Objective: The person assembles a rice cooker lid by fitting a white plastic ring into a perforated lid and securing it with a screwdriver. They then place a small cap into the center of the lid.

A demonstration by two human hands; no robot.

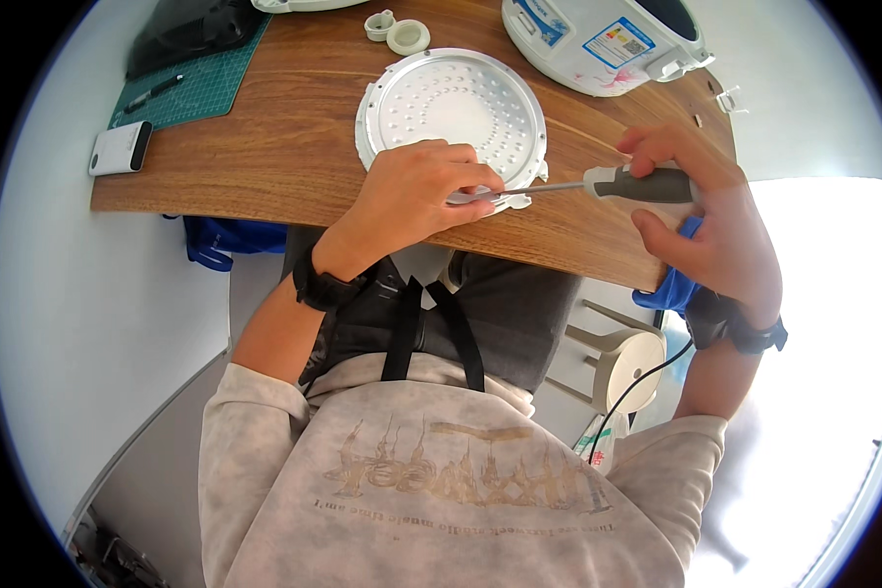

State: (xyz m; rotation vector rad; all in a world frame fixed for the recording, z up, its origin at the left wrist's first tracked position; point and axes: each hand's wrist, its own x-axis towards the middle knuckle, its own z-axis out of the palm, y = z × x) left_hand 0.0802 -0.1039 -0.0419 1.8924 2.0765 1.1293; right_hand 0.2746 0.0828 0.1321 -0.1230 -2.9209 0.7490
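A round white inner lid (pixel 441 93) with rings of small dimples lies near the table's front edge. My left hand (pixel 416 186) reaches over its near rim, thumb and fingers pinched about the tip end of a screwdriver (pixel 549 187). The tip itself is hidden by those fingers. On the right, my right hand (pixel 706 196) is loosely around the screwdriver's grey handle, a curled finger touching its top and the handle's end against the palm. The thumb stands off below it. The shaft lies nearly level across the lid's near right edge.
A white appliance body (pixel 578 59) with labels stands at the back right. Two small pale round parts (pixel 408 37) sit behind the lid. At left are a green cutting mat (pixel 186 98), a pen (pixel 153 93) and a white power bank (pixel 121 149). A stool (pixel 629 370) stands below.
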